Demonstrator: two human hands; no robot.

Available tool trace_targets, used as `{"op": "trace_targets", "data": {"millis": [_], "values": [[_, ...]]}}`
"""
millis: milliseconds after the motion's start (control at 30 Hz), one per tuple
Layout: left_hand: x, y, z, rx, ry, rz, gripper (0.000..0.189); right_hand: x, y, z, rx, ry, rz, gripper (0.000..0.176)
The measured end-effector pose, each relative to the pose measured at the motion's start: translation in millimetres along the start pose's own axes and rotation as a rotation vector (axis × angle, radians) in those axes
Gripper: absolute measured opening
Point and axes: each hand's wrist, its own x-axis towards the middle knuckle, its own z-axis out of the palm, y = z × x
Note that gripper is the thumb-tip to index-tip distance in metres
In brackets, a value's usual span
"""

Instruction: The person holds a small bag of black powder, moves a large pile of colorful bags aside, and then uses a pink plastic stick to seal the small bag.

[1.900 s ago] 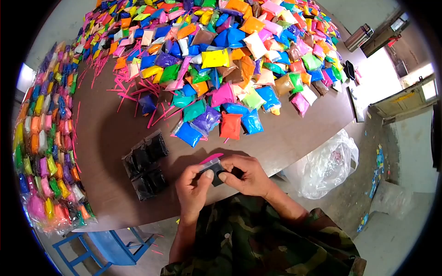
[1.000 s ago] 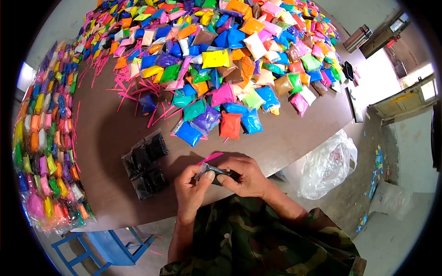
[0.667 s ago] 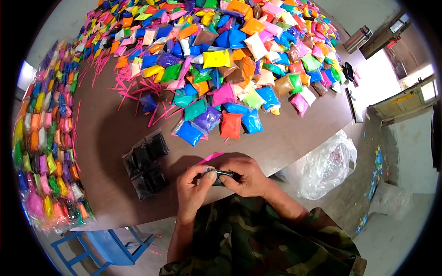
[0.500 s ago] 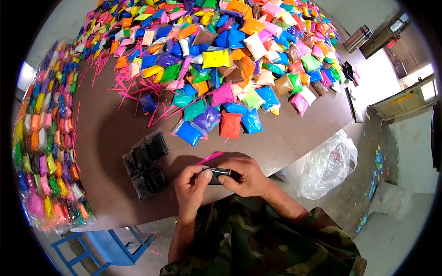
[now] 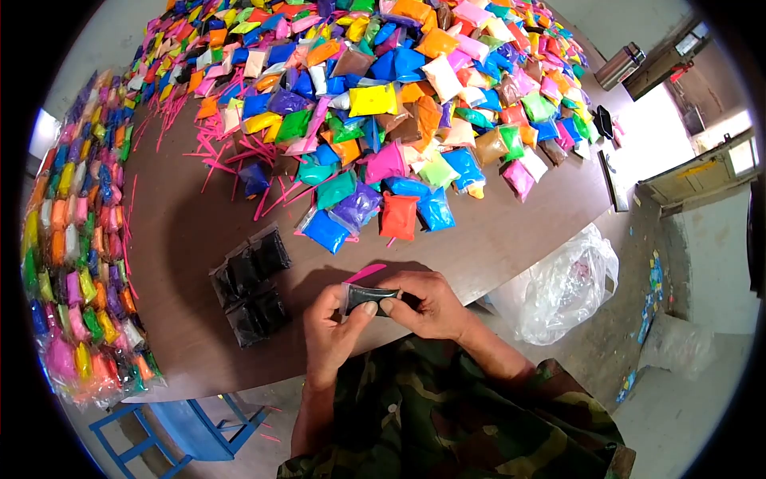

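Between my two hands is a small clear packet with black filling (image 5: pixel 372 295), held just over the table's front edge. My left hand (image 5: pixel 331 326) pinches its left end, the thumb pressed on the front. On the other end, my right hand (image 5: pixel 427 303) grips with thumb and bent fingers. Just behind the packet lies a flat pink plastic strip (image 5: pixel 369 272). Several similar black packets (image 5: pixel 254 267) lie grouped on the table to the left of my hands.
A large heap of coloured packets (image 5: pixel 373 101) covers the back of the table (image 5: pixel 183 319). Pink sticks (image 5: pixel 231 156) lie scattered by it. Bagged rows of packets (image 5: pixel 76 279) line the left edge. A clear plastic bag (image 5: pixel 558 295) is at right; a blue stool (image 5: pixel 191 427) stands below.
The black packet has turned in my fingers, so more of its front and its clear left edge show. My left thumb has shifted slightly right and down.
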Motion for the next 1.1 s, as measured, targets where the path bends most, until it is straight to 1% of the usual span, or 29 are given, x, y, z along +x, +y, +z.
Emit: {"op": "trace_targets", "data": {"millis": [67,167,267,367,467,567,667,767,800,967,1067,1100], "values": [[0.8,3.6,0.8,0.003,-0.001,0.023,0.014,-1.7,-3.3,-3.0,0.013,-0.05,0.11,0.016],[0.9,-0.3,-3.3,0.027,-0.004,0.012,0.012,-2.9,-2.9,-3.5,0.024,-0.06,0.11,0.015],[0.1,-6.1,-4.2,0.063,0.004,0.021,0.01,-1.2,1.7,2.2,-0.007,0.025,-0.057,0.015],[-0.2,-4.5,-4.0,0.06,0.004,0.026,0.01,1.9,1.5,4.5,-0.014,0.046,-0.106,0.013],[0.7,-1.6,-1.8,0.053,-0.004,0.043,0.011,1.9,3.1,3.6,-0.037,0.049,-0.111,0.013],[1.3,-2.8,-1.9,0.029,-0.007,0.044,0.013,-5.6,-1.9,-3.1,0.029,-0.006,0.119,0.012],[1.3,-8.8,-7.1,0.055,-0.028,0.038,0.014,-5.3,2.3,0.3,0.028,0.064,0.053,0.014],[0.7,-5.7,-7.6,0.044,-0.029,-0.001,0.013,2.4,1.1,2.5,-0.021,0.072,-0.101,0.016],[0.6,-4.1,-7.1,0.028,-0.025,-0.019,0.012,2.5,-1.0,2.3,-0.014,0.055,-0.07,0.017],[1.4,-4.0,-5.7,0.062,-0.058,0.031,0.022,-2.4,-1.3,-0.3,-0.012,-0.013,0.088,0.019],[2.8,1.8,1.9,0.061,-0.057,0.041,0.024,-1.6,-8.3,-1.4,0.105,0.061,0.144,0.017],[2.8,2.9,3.0,0.056,-0.049,0.039,0.025,-1.6,-7.5,-0.8,0.103,0.07,0.122,0.018]]}}
